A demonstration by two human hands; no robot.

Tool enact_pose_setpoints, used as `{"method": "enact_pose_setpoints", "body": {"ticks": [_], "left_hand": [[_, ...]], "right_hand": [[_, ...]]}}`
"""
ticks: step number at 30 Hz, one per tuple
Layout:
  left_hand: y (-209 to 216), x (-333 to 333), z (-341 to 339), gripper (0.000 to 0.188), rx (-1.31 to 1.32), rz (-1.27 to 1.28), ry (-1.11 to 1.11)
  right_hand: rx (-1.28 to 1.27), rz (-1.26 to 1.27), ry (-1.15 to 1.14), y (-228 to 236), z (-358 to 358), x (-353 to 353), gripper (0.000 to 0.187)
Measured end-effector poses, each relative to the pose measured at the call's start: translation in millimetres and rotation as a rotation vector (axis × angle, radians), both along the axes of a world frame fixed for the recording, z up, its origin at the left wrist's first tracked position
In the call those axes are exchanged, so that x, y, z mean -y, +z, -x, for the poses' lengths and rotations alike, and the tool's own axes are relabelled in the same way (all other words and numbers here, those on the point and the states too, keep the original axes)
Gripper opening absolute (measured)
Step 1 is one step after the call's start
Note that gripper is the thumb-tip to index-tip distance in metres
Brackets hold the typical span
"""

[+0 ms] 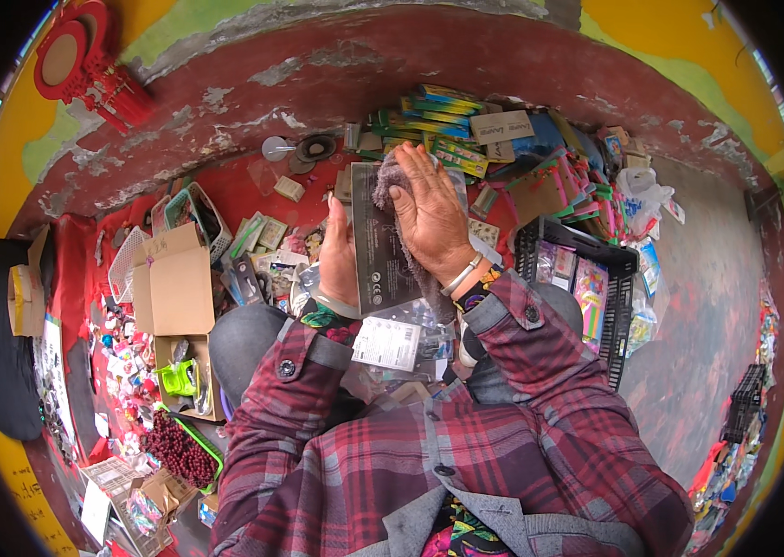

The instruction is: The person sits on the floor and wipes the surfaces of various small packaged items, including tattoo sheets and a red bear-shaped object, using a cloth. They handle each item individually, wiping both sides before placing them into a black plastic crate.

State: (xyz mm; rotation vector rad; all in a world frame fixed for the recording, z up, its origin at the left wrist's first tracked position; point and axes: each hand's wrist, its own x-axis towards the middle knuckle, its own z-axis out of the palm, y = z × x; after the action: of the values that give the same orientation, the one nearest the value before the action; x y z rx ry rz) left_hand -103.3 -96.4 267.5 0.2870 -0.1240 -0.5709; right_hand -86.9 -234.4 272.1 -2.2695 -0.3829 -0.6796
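A dark, flat box (375, 255) stretches near to far between both hands. The left hand (339, 260) is at its left edge, thumb pointing far; its other fingers are hidden, so I cannot tell their grip. The right hand (434, 218) lies flat, fingers extended, over a brownish cloth (386, 186) against the box's far right part.
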Motion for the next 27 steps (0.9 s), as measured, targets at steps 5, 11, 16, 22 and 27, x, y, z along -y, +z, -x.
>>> {"method": "enact_pose_setpoints", "body": {"ticks": [5, 11, 16, 22, 27], "left_hand": [[-11, -6, -8, 0.06, 0.098, -0.528, 0.338], [-7, 10, 10, 0.054, 0.024, -0.352, 0.24], [-10, 3, 6, 0.062, -0.031, -0.058, -0.13], [-3, 4, 6, 0.059, 0.016, -0.17, -0.028], [7, 1, 10, 0.046, 0.089, -0.341, -0.077]], "right_hand": [[-0.028, 0.091, 0.347, 4, 29, -16, 0.053], [0.073, 0.155, 0.179, 18, 11, -8, 0.047], [0.024, -0.055, 0.013, 4, 1, -1, 0.043], [0.091, -0.025, 0.095, 10, 12, -11, 0.043], [0.111, 0.077, 0.031, 16, 2, 5, 0.039]]}}
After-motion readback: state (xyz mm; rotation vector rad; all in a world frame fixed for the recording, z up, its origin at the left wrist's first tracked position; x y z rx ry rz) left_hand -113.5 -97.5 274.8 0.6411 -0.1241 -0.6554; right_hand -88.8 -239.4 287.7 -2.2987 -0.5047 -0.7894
